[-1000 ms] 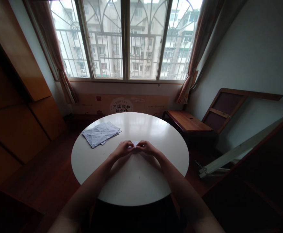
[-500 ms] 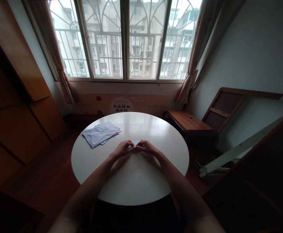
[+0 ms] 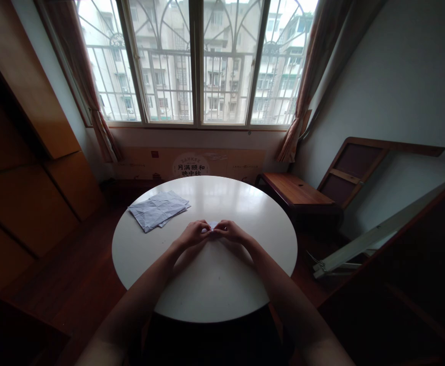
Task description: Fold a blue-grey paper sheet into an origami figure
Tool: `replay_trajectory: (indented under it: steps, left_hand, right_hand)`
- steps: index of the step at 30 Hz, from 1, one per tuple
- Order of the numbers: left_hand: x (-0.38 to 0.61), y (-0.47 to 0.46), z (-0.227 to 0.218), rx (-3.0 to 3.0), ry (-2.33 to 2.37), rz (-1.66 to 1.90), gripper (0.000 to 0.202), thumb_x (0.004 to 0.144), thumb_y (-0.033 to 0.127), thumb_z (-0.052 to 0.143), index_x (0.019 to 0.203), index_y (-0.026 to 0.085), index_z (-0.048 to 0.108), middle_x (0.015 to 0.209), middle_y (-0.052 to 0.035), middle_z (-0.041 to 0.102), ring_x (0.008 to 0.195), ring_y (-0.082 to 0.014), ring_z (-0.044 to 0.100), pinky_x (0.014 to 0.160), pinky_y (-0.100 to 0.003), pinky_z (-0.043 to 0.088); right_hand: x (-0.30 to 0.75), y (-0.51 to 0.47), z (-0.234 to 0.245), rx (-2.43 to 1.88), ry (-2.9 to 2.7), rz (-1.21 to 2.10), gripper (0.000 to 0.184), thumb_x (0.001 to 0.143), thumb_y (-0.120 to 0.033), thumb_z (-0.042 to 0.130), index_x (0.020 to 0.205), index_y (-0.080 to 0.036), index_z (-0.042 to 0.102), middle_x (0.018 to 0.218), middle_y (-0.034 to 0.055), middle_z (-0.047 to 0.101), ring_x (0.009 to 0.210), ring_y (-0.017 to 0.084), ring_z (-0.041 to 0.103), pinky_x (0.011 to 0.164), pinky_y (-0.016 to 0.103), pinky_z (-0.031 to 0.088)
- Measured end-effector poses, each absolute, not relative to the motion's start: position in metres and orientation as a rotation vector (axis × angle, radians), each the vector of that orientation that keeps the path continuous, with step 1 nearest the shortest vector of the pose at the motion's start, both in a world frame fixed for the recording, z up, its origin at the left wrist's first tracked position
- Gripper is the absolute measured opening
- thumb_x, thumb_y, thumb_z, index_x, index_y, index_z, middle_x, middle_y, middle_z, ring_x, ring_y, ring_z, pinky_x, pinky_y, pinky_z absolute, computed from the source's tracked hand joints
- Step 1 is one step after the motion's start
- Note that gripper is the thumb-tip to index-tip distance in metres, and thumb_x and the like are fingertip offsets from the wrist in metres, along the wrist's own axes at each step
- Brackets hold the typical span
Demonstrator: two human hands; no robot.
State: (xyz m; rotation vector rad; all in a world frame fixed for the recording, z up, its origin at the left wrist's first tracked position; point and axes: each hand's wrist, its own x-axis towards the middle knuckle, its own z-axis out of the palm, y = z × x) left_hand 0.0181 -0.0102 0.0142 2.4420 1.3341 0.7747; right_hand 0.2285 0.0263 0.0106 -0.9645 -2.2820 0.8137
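A small piece of folded white paper [image 3: 213, 224] is between my two hands over the middle of the round white table [image 3: 215, 284]. My left hand [image 3: 196, 233] pinches it from the left, thumb and fingers closed. From the right, my right hand [image 3: 230, 231] pinches it in the same way. The fingertips of both hands nearly meet and hide most of the paper, so its folded shape cannot be made out. Off to the left of my left hand lies a stack of creased paper sheets [image 3: 157, 208], flat on the table.
Beyond the table stands a printed cardboard panel [image 3: 241, 160] under the barred window [image 3: 226, 76]. A low wooden bench [image 3: 298, 190] is at the right, near a leaning wooden frame [image 3: 350, 173]. Wooden cabinets [image 3: 24, 213] line the left side.
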Motion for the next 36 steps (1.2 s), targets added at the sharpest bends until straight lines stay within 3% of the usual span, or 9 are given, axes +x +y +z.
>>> replay_trajectory:
  steps: [36]
  left_hand:
    - [0.0179, -0.0091, 0.0128, 2.432, 1.323, 0.782, 0.028, 0.089, 0.043, 0.056, 0.088, 0.023, 0.075, 0.097, -0.0041, 0.07, 0.083, -0.018, 0.065, 0.079, -0.025, 0.047]
  right_hand:
    - [0.2283, 0.0254, 0.0111, -0.96, -2.267, 0.826, 0.025, 0.083, -0.035, 0.062, 0.085, -0.014, 0.075, 0.077, 0.0051, 0.065, 0.068, 0.014, 0.057, 0.064, 0.025, 0.043]
